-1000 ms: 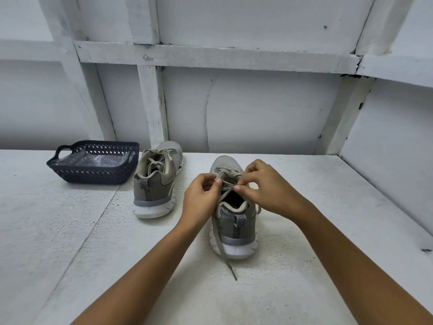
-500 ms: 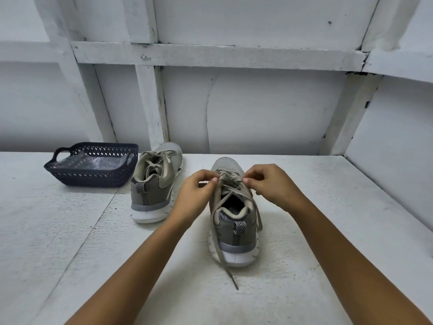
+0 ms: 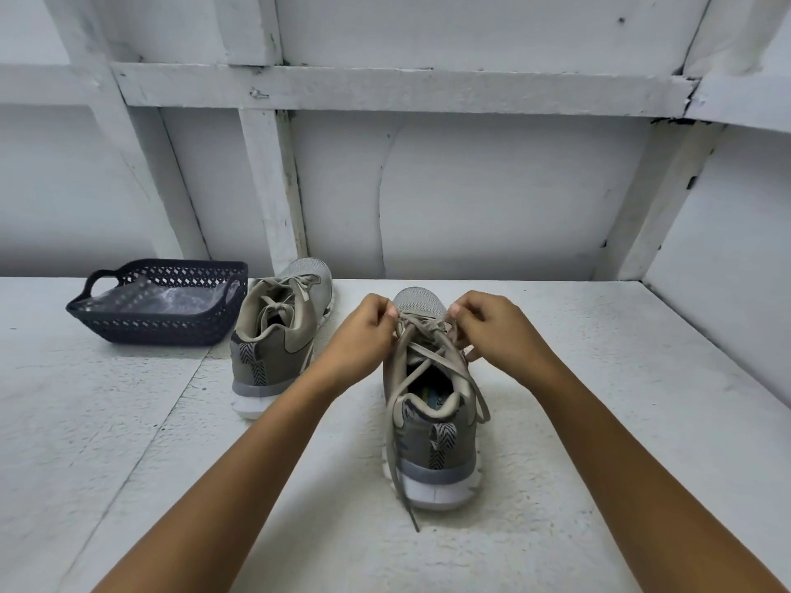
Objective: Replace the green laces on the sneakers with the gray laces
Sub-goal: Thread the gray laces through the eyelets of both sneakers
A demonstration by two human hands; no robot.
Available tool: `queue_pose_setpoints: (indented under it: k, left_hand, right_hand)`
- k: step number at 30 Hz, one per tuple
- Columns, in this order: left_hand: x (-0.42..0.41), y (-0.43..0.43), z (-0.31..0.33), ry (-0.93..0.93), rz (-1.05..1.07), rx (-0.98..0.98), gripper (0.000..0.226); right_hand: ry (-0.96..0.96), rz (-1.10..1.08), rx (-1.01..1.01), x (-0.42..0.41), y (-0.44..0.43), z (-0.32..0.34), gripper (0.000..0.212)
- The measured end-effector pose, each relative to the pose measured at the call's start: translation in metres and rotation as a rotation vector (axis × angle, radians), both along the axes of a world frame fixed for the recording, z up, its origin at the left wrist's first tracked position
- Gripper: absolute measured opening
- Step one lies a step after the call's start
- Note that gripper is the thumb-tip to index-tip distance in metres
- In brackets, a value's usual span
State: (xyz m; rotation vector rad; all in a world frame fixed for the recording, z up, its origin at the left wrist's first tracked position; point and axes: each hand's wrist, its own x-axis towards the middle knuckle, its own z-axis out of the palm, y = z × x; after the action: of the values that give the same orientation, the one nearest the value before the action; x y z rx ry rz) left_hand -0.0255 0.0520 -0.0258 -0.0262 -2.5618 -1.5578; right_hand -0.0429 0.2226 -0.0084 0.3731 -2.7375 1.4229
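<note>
Currently listed: one grey-olive mesh sneaker (image 3: 432, 425), heel toward the viewer, set on the white rough-painted worktop (image 3: 608, 421). Its flat greyish-tan lace (image 3: 430, 353) is pinched near the front eyelets by both hands, left hand (image 3: 364, 336) and right hand (image 3: 492, 331), fingers curled on the strands. One loose end is trailed over the heel onto the worktop. The lace is judged light, limp and soft, best taken near its stiff tip for threading. A second matching sneaker (image 3: 278, 336), laced, is stood to the left. Just beside it, a dark perforated plastic basket (image 3: 171, 329) is found to hold crumpled clear plastic wrap (image 3: 179, 298); laces inside cannot be made out.
</note>
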Motion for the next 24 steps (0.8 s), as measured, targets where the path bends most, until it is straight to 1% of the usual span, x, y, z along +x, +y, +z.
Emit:
queue_pose_setpoints:
  k: [2,3,5,7,10,11,13,15,18,20,22,24]
  left_hand:
    - [-0.002,-0.005,0.001,-0.048,-0.03,0.123,0.018]
    - [-0.002,-0.008,0.002,-0.071,-0.059,0.137,0.015]
    - [-0.003,-0.012,0.006,-0.099,-0.13,0.095,0.009]
    - [-0.002,-0.013,0.01,-0.094,-0.168,0.078,0.008]
    - [-0.006,-0.014,0.014,-0.095,-0.161,0.071,0.005]
    - [-0.008,-0.014,0.014,-0.103,-0.167,0.063,0.007]
    - [-0.011,-0.013,0.012,-0.129,-0.2,0.066,0.012]
    - [-0.014,-0.011,0.008,-0.13,-0.204,0.049,0.015]
    - [-0.017,-0.007,0.003,-0.099,-0.155,0.025,0.019]
    - [-0.02,-0.007,0.002,-0.093,-0.132,0.024,0.018]
    - [-0.021,-0.007,0.002,-0.097,-0.128,0.035,0.018]
    - [-0.022,-0.009,0.004,-0.123,-0.129,0.11,0.02]
  right_hand:
    - [-0.156,0.01,-0.142,-0.004,0.006,0.001,0.027]
    - [-0.201,0.048,-0.143,-0.006,0.009,0.002,0.026]
    - [-0.246,0.144,-0.097,-0.005,0.013,0.004,0.019]
    - [-0.234,0.201,-0.055,-0.006,0.014,0.008,0.009]
    - [-0.203,0.231,0.004,-0.011,0.012,0.012,0.006]
    - [-0.206,0.238,0.012,-0.012,0.01,0.012,0.006]
    - [-0.207,0.243,0.034,-0.015,0.005,0.01,0.013]
    - [-0.177,0.201,0.07,-0.017,0.001,0.005,0.018]
    - [-0.111,0.116,0.075,-0.02,-0.003,-0.003,0.015]
    - [-0.092,0.111,0.091,-0.022,-0.004,-0.005,0.014]
    - [-0.123,0.109,0.038,-0.023,-0.004,-0.006,0.015]
    - [-0.198,0.099,-0.073,-0.025,-0.002,-0.004,0.021]
